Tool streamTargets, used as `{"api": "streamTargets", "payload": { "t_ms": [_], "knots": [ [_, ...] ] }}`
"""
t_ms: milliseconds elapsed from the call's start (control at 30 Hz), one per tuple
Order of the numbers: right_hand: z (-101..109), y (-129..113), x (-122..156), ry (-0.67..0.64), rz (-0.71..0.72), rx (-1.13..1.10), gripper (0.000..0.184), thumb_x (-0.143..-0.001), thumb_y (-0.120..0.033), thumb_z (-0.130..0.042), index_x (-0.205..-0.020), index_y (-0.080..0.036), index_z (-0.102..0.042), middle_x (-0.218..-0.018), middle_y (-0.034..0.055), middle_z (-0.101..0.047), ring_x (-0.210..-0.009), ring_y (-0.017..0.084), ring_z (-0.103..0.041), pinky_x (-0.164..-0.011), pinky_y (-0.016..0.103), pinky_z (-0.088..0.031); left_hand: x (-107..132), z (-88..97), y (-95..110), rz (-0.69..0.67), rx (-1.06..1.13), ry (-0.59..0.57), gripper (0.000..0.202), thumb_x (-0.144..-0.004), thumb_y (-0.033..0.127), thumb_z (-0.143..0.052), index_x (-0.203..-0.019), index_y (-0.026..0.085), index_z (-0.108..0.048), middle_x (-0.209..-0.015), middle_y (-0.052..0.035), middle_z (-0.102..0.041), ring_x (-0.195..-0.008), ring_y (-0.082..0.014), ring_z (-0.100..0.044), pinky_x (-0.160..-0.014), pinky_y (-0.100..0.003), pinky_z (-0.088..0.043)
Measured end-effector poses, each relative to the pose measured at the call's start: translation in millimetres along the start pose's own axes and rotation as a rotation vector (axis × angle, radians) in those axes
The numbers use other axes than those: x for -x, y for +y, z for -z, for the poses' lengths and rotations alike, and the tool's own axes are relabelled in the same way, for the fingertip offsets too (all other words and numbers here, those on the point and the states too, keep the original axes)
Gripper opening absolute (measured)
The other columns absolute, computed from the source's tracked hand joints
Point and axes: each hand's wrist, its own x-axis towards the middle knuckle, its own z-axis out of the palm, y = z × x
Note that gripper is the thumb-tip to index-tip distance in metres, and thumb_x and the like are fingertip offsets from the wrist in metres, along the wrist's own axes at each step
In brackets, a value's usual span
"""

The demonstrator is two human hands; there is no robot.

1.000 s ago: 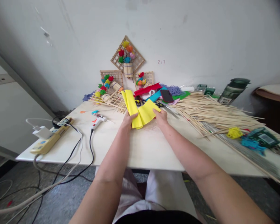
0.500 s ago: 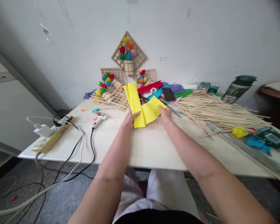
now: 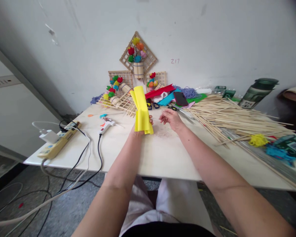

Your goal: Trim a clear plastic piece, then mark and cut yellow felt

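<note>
The left hand (image 3: 151,119) holds one yellow sheet (image 3: 142,115), thin and bendy with wavy folds, over the white table (image 3: 162,161). The sheet hides most of that hand; some fingers peek out. The right hand (image 3: 172,119) is bare, near the sheet, its fingers loosely curled and a little apart. Behind are four wooden grids (image 3: 150,59) with bright flowers (image 3: 131,50), six on the top one. One white glue gun (image 3: 107,125) lies left. The thin sticks (image 3: 234,115) are too jumbled to count. A brown thing (image 3: 294,96) is cut off at the right edge.
</note>
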Motion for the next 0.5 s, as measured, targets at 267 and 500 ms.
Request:
{"api": "streamTargets", "payload": {
  "t_ms": [267, 500],
  "knots": [
    [-4.2, 13.5, -0.5, 0.088, -0.036, 0.082, 0.029, -0.057, -0.037, -0.072, -0.059, -0.017, -0.052, -0.049, -0.0029, -0.059, -0.04, 0.009, -0.054, -0.036, 0.018, -0.038, 6.9, -8.4, 0.9, 0.087, 0.082, -0.138, 0.042, -0.079, 0.047, -0.045, -0.111, 0.021, -0.057, -0.068, -0.003, -0.053, -0.051, -0.0122, -0.048, -0.063, -0.032, -0.043],
    [-11.2, 19.5, 0.8, 0.055, -0.054, 0.113, 0.024, -0.065, -0.036, -0.07, -0.065, -0.015, -0.058, -0.061, 0.0029, -0.066, -0.05, 0.011, -0.06, -0.044, 0.02, -0.043, 9.3, -18.7, -3.0, 0.001, -0.076, -0.05, 0.033, -0.08, 0.044, -0.046, -0.098, 0.022, -0.063, -0.071, -0.0086, -0.062, -0.067, -0.0223, -0.06, -0.069, -0.042, -0.046]
  ]
}}
